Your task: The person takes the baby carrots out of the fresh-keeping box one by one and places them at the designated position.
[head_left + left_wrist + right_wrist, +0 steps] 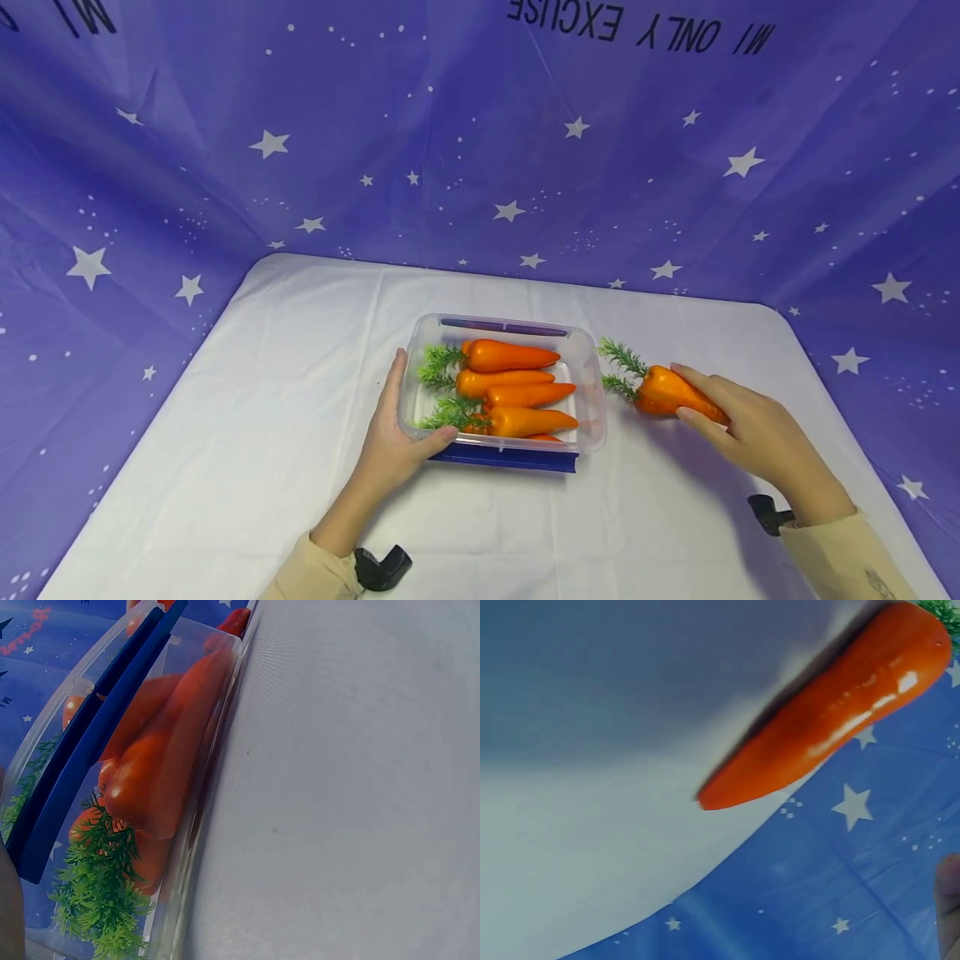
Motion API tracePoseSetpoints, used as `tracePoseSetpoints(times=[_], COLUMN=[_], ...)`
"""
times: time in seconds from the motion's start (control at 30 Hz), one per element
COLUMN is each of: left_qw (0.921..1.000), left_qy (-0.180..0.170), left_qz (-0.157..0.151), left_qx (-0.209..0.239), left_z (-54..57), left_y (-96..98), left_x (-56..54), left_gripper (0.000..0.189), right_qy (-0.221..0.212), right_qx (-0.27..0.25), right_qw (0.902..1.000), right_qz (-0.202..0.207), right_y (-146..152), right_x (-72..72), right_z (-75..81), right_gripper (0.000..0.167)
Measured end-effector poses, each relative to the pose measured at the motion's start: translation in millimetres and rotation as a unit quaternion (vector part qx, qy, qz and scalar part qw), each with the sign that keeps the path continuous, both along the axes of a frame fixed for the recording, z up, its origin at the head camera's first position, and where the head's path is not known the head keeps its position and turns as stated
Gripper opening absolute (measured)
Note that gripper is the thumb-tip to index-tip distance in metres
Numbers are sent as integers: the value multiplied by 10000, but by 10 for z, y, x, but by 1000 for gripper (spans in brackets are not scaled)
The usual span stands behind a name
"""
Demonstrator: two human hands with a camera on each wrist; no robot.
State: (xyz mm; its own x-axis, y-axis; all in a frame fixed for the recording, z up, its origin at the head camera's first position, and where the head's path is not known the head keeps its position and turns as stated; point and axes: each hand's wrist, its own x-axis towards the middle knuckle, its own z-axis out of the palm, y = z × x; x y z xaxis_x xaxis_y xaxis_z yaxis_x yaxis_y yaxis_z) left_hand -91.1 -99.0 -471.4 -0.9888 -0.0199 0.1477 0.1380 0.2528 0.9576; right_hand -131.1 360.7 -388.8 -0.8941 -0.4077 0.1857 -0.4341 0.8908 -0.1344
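Note:
A clear plastic box (592, 392) with a blue latch flap (510, 458) stands mid-table. Several orange toy carrots (517, 356) with green tops lie inside, tips to the right. My left hand (397, 433) holds the box at its near left corner, thumb over the front rim and fingers along the left wall. To the right of the box, my right hand (757, 429) grips two carrots (663, 392) between thumb and fingers, close over the table, with both green tops toward the box. In the right wrist view one orange carrot (832, 712) shows along its length.
A white cloth (225, 417) covers the table. Behind and on both sides hangs a blue-purple curtain (450, 167) with white stars and printed letters. Black wrist straps (382, 568) show below the hands, at the beige sleeves.

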Motion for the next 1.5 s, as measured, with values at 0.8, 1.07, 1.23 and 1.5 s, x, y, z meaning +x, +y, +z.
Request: tracePoseSetpoints(times=[0.8,1.07,1.23,1.5], left_qw=[10000,9999,9999,10000], left_qy=[33,0,-53,-70], left_qz=[-45,-9,5,-1], left_qx=[-77,-115,-94,-43], left_z=[11,24,15,-7], left_y=[13,3,-2,-11], left_x=[-28,-15,-10,-6], left_gripper=[119,119,118,119], right_qy=[92,162,118,209], right_qx=[529,744,774,691], right_qw=[9978,9945,9944,9939], right_qz=[399,722,706,832], right_y=[328,298,277,192], right_x=[84,55,27,-21], right_z=[-523,-579,-601,-631], right_gripper=[60,59,59,61])
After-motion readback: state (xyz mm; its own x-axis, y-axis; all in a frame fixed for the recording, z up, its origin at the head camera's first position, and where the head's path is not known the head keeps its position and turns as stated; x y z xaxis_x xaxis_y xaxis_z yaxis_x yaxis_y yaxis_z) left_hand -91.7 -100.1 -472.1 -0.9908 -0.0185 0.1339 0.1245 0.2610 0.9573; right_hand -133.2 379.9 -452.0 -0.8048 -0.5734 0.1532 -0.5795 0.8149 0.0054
